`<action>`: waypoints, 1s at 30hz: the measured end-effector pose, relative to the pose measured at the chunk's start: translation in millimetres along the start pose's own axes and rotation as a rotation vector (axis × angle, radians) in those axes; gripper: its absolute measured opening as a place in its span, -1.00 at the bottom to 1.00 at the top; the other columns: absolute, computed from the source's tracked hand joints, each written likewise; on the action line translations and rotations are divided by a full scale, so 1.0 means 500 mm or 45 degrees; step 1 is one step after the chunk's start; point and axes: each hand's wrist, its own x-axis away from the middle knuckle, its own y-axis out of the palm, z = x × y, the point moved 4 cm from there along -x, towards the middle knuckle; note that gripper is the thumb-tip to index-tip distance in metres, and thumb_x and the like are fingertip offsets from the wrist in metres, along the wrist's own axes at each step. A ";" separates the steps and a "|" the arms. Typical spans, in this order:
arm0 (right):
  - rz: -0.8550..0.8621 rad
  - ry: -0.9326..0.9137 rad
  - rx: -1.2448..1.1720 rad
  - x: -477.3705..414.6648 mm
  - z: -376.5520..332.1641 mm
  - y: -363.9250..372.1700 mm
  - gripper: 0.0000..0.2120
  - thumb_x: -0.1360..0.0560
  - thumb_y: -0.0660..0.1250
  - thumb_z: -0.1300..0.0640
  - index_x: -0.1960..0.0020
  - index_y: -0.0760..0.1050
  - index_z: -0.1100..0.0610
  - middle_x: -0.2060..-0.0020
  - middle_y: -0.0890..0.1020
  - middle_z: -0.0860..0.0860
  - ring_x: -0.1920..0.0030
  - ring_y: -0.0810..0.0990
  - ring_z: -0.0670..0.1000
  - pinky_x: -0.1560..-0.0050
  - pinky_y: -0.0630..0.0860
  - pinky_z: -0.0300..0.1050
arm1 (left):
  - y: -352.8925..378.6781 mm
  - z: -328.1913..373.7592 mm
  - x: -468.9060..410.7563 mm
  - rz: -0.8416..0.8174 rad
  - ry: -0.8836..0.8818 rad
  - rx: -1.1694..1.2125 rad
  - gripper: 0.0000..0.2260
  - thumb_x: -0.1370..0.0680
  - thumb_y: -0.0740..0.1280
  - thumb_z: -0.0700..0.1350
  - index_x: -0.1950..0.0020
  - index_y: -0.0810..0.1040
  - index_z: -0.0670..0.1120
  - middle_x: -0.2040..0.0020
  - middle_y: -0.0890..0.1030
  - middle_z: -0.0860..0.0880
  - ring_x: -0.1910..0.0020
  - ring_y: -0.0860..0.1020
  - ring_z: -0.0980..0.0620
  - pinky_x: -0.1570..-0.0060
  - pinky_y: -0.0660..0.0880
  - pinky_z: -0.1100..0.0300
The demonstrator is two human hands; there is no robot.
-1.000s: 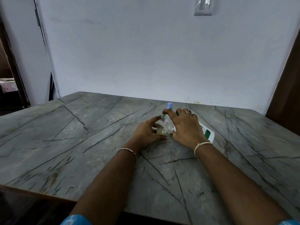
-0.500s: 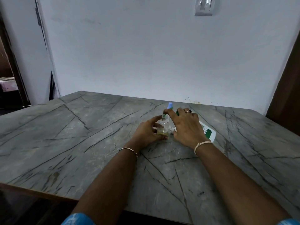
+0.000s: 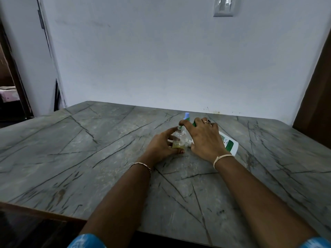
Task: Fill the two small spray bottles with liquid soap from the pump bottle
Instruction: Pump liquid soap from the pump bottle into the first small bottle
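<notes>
A plain pale grey-white wall point(image 3: 161, 59) fills the far half of the view. A grey stone table top point(image 3: 89, 149) with dark veins runs from its foot to the near edge. Two bare forearms reach out over the table to its middle.

The right hand point(image 3: 204, 140) lies over the top of a white plastic pump bottle with a green label point(image 3: 230, 144). The bottle is tilted, its base towards the near right, and the fingers curl round its green pump head. The left hand point(image 3: 160, 144), just left of it, wraps thumb and fingers narrowly round a small clear spray bottle point(image 3: 179, 140). This bottle stands upright on the table with its neck open and a little yellowish liquid at the bottom. The green spout sits right at that open neck.

Just beyond the hands a light blue cap point(image 3: 186, 115) pokes up; what it sits on is hidden. A small white plastic piece point(image 3: 189, 143) shows between the hands, too covered to identify.

A white switch plate point(image 3: 223, 7) is high on the wall to the right. The left wrist wears a thin metal bracelet point(image 3: 141, 164), the right wrist a pale cord point(image 3: 222, 157), and a right finger a dark-stoned ring point(image 3: 207, 121).
</notes>
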 end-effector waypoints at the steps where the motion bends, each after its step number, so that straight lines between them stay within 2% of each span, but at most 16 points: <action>1: -0.001 0.000 -0.003 0.001 0.000 0.000 -0.30 -0.41 0.38 0.08 -0.44 0.12 -0.09 -0.19 0.45 0.10 -0.22 0.40 0.14 -0.19 0.35 0.11 | 0.000 -0.001 -0.001 0.002 -0.001 0.009 -0.19 -0.32 0.58 -0.10 -0.48 0.26 0.09 -0.16 0.60 -0.02 0.01 0.63 0.03 -0.11 0.55 0.13; 8: -0.009 -0.012 -0.020 0.014 0.003 -0.002 -0.29 -0.44 0.35 0.09 -0.47 0.06 -0.14 -0.18 0.45 0.11 -0.23 0.40 0.15 -0.21 0.34 0.14 | 0.003 -0.005 -0.001 0.014 -0.019 0.024 -0.17 -0.31 0.59 -0.10 -0.49 0.26 0.05 -0.17 0.60 -0.03 0.00 0.63 0.02 -0.13 0.56 0.06; 16: 0.034 0.009 0.011 0.002 -0.002 0.005 -0.33 -0.40 0.39 0.08 -0.40 0.14 -0.11 -0.15 0.47 0.10 -0.19 0.42 0.15 -0.18 0.36 0.12 | 0.003 -0.007 -0.003 0.004 -0.022 0.013 -0.18 -0.31 0.58 -0.09 -0.48 0.26 0.09 -0.17 0.59 -0.03 -0.01 0.63 0.01 -0.14 0.56 0.04; 22: 0.021 -0.005 0.005 0.011 0.002 0.004 -0.30 -0.44 0.38 0.04 -0.45 0.08 -0.13 -0.18 0.45 0.11 -0.22 0.41 0.16 -0.20 0.34 0.13 | 0.002 -0.001 0.003 0.031 0.017 -0.057 -0.22 -0.34 0.56 -0.06 -0.47 0.26 0.09 -0.17 0.59 -0.01 0.02 0.62 0.05 -0.07 0.56 0.17; 30: 0.012 0.002 0.020 0.007 -0.003 -0.003 -0.32 -0.44 0.37 0.03 -0.45 0.11 -0.12 -0.18 0.44 0.11 -0.22 0.39 0.16 -0.21 0.32 0.12 | 0.001 0.009 0.006 0.053 0.064 -0.179 -0.24 -0.34 0.55 0.03 -0.44 0.26 0.10 -0.18 0.60 -0.03 0.02 0.62 0.02 -0.04 0.56 0.15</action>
